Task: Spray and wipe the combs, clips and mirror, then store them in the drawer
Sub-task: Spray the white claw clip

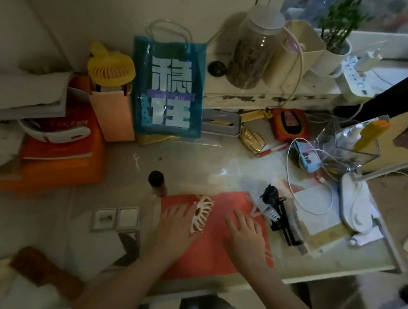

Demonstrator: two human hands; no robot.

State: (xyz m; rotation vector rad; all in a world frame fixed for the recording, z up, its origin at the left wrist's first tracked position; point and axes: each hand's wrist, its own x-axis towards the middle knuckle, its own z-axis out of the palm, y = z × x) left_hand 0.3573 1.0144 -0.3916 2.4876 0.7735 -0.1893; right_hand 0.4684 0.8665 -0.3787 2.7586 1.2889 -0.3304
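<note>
Your left hand [177,223] lies flat on the red mat [214,254], fingers straight, grasping nothing; the white claw clip [201,213] rests just beside its fingertips, possibly touching them, though blur obscures contact. Your right hand [246,233] is likewise spread and released on the mat. A white comb [264,207] and black clips [273,195] lie at the mat's right edge; a dark-capped bottle [157,182] stands at its upper left corner.

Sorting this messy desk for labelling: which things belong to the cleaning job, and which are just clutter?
Job: white claw hair clip by the left hand; white comb-toothed clip; black clip; dark-capped bottle.
Clutter: yellow handheld fan; blue printed bag; clear jar.
</note>
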